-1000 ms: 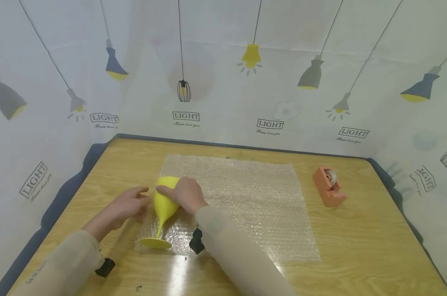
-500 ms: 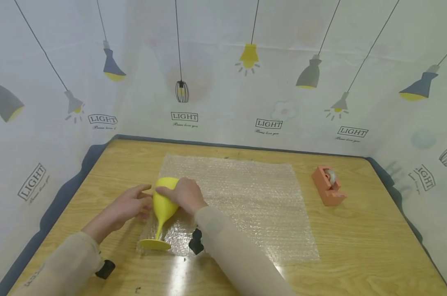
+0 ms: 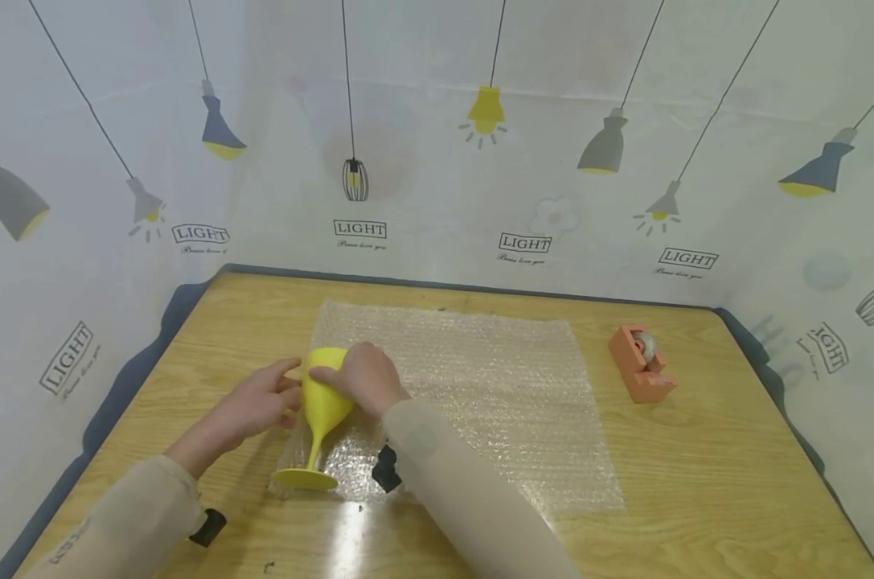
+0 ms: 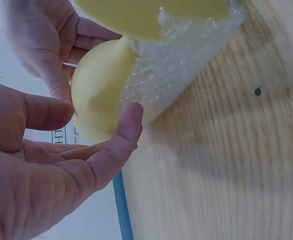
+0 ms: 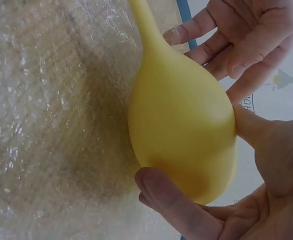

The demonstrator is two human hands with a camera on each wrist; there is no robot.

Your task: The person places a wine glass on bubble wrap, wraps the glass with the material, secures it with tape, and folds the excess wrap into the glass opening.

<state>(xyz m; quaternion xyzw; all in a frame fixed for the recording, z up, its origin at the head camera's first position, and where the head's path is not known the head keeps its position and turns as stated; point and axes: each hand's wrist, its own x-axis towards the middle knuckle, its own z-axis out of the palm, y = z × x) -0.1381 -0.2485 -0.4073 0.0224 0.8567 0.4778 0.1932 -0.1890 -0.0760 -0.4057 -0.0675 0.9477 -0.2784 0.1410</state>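
A yellow goblet (image 3: 324, 408) lies over the left part of a bubble wrap sheet (image 3: 494, 394), its round foot toward the near edge and its bowl pointing away. My right hand (image 3: 371, 379) grips the bowl from the right; in the right wrist view the thumb and fingers sit on opposite sides of the goblet (image 5: 181, 115). My left hand (image 3: 259, 406) is just left of the bowl, by the sheet's left edge. In the left wrist view, the left hand's (image 4: 51, 172) thumb and fingers stand apart, one fingertip against the bubble wrap (image 4: 156, 70) beside the bowl.
An orange tape dispenser (image 3: 641, 366) with a roll of tape stands on the wooden table (image 3: 726, 474), right of the sheet. White fabric walls (image 3: 437, 161) printed with lamps enclose the table at the back and sides. Each wrist carries a small black device (image 3: 208, 527).
My left hand's fingers have come slightly nearer the goblet's bowl. The right hand keeps its hold, and the goblet has hardly moved.
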